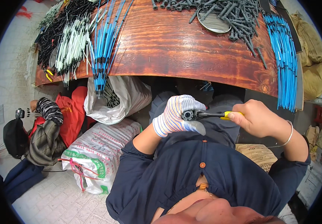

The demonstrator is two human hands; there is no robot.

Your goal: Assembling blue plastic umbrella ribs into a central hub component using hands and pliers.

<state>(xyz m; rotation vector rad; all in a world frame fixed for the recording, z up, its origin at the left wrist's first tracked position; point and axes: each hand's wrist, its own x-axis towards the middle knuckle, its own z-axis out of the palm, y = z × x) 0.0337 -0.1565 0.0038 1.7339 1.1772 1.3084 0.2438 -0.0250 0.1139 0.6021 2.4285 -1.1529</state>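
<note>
My left hand, in a striped knit glove, is closed around a dark grey plastic part with a round ribbed end facing up. My bare right hand grips yellow-handled pliers. The dark jaws of the pliers reach to the grey part at the left glove; whether they clamp it cannot be made out. Both hands are over my lap, in front of the table edge.
On the reddish wooden table lie grey plastic pieces around a round metal dish, blue rods, more blue rods, and pale rods. White sacks stand below, beside clothes.
</note>
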